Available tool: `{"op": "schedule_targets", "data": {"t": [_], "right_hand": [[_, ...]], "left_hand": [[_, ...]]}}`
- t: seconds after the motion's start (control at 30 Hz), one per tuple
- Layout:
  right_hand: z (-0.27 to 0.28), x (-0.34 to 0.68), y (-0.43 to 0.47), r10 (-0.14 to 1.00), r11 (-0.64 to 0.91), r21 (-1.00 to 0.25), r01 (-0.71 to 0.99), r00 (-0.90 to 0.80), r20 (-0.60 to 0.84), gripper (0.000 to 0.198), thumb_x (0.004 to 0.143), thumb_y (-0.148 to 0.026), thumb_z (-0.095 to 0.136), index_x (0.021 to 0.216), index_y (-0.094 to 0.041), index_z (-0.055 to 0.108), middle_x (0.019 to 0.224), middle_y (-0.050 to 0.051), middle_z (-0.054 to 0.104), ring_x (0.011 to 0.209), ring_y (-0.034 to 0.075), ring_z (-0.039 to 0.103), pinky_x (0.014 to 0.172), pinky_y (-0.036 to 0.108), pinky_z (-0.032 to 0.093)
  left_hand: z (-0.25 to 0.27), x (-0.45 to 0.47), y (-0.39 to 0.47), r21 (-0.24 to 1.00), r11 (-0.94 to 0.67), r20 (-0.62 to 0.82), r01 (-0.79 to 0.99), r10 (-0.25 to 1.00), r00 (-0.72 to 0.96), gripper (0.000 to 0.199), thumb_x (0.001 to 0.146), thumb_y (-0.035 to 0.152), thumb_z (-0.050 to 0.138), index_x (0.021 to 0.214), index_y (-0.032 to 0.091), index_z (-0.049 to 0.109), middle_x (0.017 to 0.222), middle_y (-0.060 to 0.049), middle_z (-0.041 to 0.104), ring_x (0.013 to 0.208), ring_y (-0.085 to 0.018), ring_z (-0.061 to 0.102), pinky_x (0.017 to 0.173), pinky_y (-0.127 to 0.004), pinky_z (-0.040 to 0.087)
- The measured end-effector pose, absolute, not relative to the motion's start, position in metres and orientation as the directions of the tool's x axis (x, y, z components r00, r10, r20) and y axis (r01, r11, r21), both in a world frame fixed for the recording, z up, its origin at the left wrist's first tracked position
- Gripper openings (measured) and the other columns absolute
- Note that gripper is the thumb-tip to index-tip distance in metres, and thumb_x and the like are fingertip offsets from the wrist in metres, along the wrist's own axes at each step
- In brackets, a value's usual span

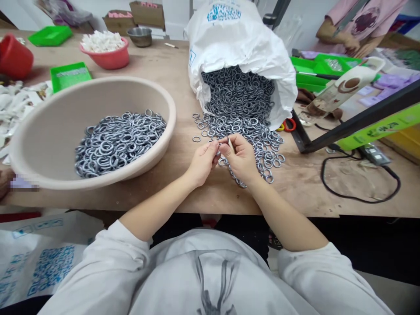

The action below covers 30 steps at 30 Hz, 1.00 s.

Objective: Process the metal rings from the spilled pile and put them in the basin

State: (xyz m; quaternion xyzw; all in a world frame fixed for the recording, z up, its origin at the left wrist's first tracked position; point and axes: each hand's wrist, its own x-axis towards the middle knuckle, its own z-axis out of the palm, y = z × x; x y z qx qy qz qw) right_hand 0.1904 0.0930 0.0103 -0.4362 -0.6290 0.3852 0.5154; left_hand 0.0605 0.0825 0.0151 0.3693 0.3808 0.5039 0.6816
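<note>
My left hand (204, 162) and my right hand (240, 158) meet above the front of the wooden table. The left fingers are pinched on a grey ring (218, 153), mostly covered by the fingertips. A slim, pale, pointed tool (231, 145) sticks out between the fingers of the right hand, its tip close to the ring; its kind is not clear. Around and beneath the hands lie loose grey rings (267, 159). They spill from the mouth of a white woven sack (243, 41) lying behind. To the left, a large beige basin (42, 127) holds a heap of similar rings (114, 142).
A black metal bar (357, 118) and a black cable (361, 201) are on the right, near a clear bottle (341, 89). Red-handled scissors (289, 125) lie by the sack. Behind the basin stand a red bowl (111, 59) and green trays (70, 78). Another person's hands (352, 46) work at back right.
</note>
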Motion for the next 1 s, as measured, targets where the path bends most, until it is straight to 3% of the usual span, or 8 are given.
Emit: {"op": "schedule_targets", "data": {"t": [0.1,0.23,0.4,0.57,0.77,0.93,1.0], "right_hand": [[0.01,0.195,0.09,0.903,0.429,-0.844,0.322,-0.131,0.409,0.054,0.09,-0.075,0.048,0.082,-0.023,0.058,0.067,-0.001,0.056,0.061,0.014,0.051,0.06,0.029,0.041],[0.011,0.199,0.082,0.836,0.539,-0.629,0.56,-0.264,0.482,0.055,0.097,-0.067,0.04,0.07,-0.022,0.056,0.065,0.001,0.058,0.062,0.014,0.051,0.061,0.03,0.036],[0.008,0.198,0.081,0.825,0.55,-0.538,0.639,-0.314,0.47,0.056,0.099,-0.065,0.037,0.072,-0.022,0.059,0.068,0.003,0.062,0.064,0.016,0.055,0.061,0.029,0.035],[0.008,0.199,0.08,0.83,0.545,-0.555,0.629,-0.312,0.461,0.058,0.099,-0.067,0.036,0.069,-0.022,0.057,0.064,0.002,0.059,0.061,0.015,0.053,0.06,0.029,0.035],[0.006,0.194,0.085,0.876,0.482,-0.693,0.535,-0.288,0.387,0.055,0.097,-0.068,0.041,0.072,-0.022,0.058,0.066,0.001,0.062,0.062,0.015,0.054,0.061,0.029,0.037],[0.006,0.209,0.108,0.915,0.31,-0.776,0.549,0.049,0.4,0.065,0.088,-0.082,0.041,0.06,-0.024,0.039,0.054,-0.004,0.038,0.055,0.013,0.036,0.056,0.03,0.029],[0.01,0.214,0.116,0.906,0.334,-0.793,0.51,0.06,0.42,0.064,0.087,-0.082,0.042,0.062,-0.023,0.04,0.057,-0.004,0.038,0.058,0.013,0.037,0.057,0.03,0.031]], "left_hand": [[0.013,0.059,0.083,0.882,0.215,-0.124,-0.419,0.964,0.234,0.043,0.09,0.051,0.064,0.07,0.019,0.044,0.055,0.008,0.038,0.04,-0.003,0.029,0.038,-0.016,0.023],[0.013,0.058,0.084,0.869,0.229,-0.15,-0.438,0.967,0.207,0.043,0.088,0.052,0.064,0.071,0.019,0.043,0.054,0.008,0.037,0.039,-0.004,0.03,0.038,-0.016,0.024],[0.014,0.058,0.083,0.852,0.261,-0.178,-0.454,0.96,0.216,0.045,0.087,0.054,0.066,0.07,0.019,0.042,0.053,0.009,0.036,0.038,-0.003,0.029,0.038,-0.016,0.024],[0.013,0.057,0.083,0.855,0.26,-0.176,-0.45,0.959,0.22,0.047,0.086,0.056,0.067,0.071,0.019,0.044,0.053,0.009,0.036,0.038,-0.003,0.028,0.038,-0.017,0.024],[0.011,0.057,0.087,0.835,0.285,-0.201,-0.471,0.954,0.222,0.045,0.087,0.053,0.067,0.072,0.019,0.043,0.052,0.01,0.034,0.038,-0.003,0.028,0.038,-0.015,0.024],[0.012,0.056,0.083,0.831,0.284,-0.13,-0.478,0.935,0.33,0.046,0.087,0.053,0.068,0.07,0.019,0.041,0.055,0.009,0.036,0.04,-0.003,0.028,0.038,-0.015,0.026],[0.013,0.057,0.082,0.83,0.28,-0.125,-0.483,0.937,0.327,0.046,0.085,0.052,0.07,0.07,0.019,0.042,0.056,0.009,0.038,0.041,-0.003,0.029,0.039,-0.015,0.028]]}}
